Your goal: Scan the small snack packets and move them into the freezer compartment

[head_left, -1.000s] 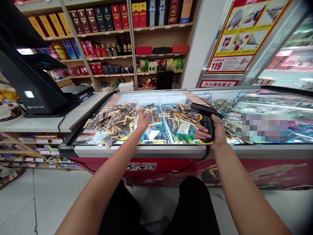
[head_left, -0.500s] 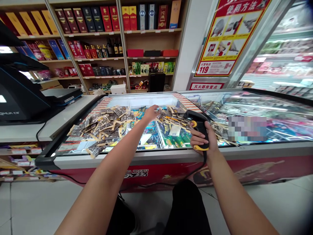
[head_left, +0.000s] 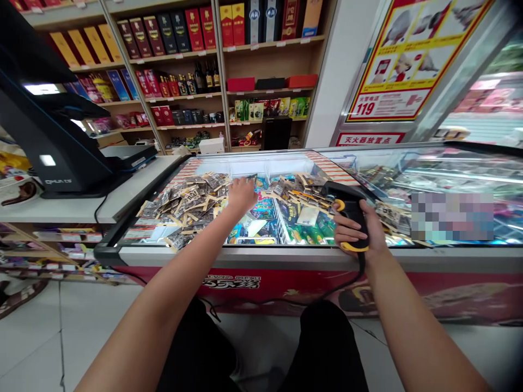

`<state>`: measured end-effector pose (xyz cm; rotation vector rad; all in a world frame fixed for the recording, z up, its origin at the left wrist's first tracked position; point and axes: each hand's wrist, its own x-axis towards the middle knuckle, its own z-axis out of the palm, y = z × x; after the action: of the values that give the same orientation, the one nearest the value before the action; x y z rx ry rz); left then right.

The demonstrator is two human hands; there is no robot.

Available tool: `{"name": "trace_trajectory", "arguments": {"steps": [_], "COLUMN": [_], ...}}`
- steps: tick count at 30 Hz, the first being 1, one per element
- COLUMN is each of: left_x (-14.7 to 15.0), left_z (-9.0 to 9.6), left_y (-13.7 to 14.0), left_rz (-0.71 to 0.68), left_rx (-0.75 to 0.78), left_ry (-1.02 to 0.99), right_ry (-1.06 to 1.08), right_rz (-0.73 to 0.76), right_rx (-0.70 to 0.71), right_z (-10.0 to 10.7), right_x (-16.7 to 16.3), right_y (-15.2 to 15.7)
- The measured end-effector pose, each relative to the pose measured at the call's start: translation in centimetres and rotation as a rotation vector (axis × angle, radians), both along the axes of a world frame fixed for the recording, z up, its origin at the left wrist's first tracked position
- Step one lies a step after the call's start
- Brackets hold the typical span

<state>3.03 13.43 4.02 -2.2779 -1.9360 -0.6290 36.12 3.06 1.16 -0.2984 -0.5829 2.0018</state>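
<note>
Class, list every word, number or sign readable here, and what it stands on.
"火警电话": wall poster
"119": same poster
"灭火器放置点": sign below
Too small, blurred or partly hidden: lettering on the black terminal, freezer, shelf boxes and packets.

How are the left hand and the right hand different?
The right hand wraps around a scanner; the left hand is palm-down beside brown packets.
The left hand reaches farther over the freezer; the right hand is nearer its front edge.
Both hands are bare.
</note>
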Motion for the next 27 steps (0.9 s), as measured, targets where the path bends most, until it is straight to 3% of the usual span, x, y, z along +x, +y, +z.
{"name": "trace_trajectory", "arguments": {"steps": [6, 11, 22, 24, 27], "left_x": [-7.5, -11.3, -13.3, -13.3, -12.8], "left_z": [2.0, 3.4, 5.6, 5.7, 5.6], "left_y": [0.2, 2.9, 6.1, 5.9, 5.4], "left_rz": [0.327, 0.339, 0.246, 0.255, 0.276], "left_rx": [0.037, -0.256, -0.447, -0.419, -0.252], "left_ry": [0.136, 0.213, 0.199, 0.186, 0.234], "right_ry": [-0.135, -0.196, -0.076, -0.064, -0.064], "right_rz": [-0.144, -0.181, -0.058, -0.015, 0.033], "right_rx": [-0.052, -0.060, -0.048, -0.009, 0.053], "right_z": [1.2, 1.8, 0.7, 0.4, 0.0], "right_x": [-1.0, -1.4, -0.3, 0.1, 0.4], "right_y": [-0.6, -1.1, -0.3, 0.0, 0.4]}}
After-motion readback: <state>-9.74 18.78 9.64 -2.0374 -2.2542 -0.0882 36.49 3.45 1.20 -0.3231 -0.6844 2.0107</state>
